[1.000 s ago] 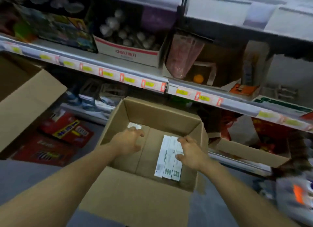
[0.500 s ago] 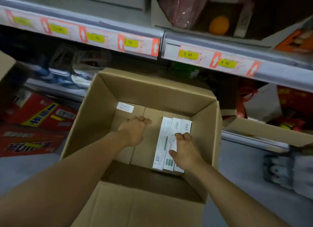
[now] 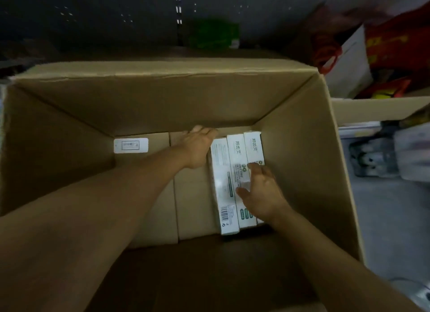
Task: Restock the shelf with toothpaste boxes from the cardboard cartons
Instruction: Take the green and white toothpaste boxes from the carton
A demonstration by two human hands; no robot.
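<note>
A large open cardboard carton (image 3: 302,130) fills the view. Three white toothpaste boxes (image 3: 224,183) lie side by side on its floor against the right wall. My left hand (image 3: 197,146) reaches deep into the carton, fingers at the far upper-left end of the leftmost box, touching its edge. My right hand (image 3: 260,190) lies on top of the middle and right boxes with fingers spread and slightly bent; its grip is not clear. A white label (image 3: 131,145) sticks to the carton floor at the left.
Beyond the carton is a dark lower shelf with a green pack (image 3: 213,33). At the right stand red packages (image 3: 395,46) and another cardboard box (image 3: 372,109). Grey floor (image 3: 384,218) shows at the right.
My head has dropped much closer to the carton, so the shelves are out of view. My left hand has slid right to the leftmost box; my right hand stays on the boxes.
</note>
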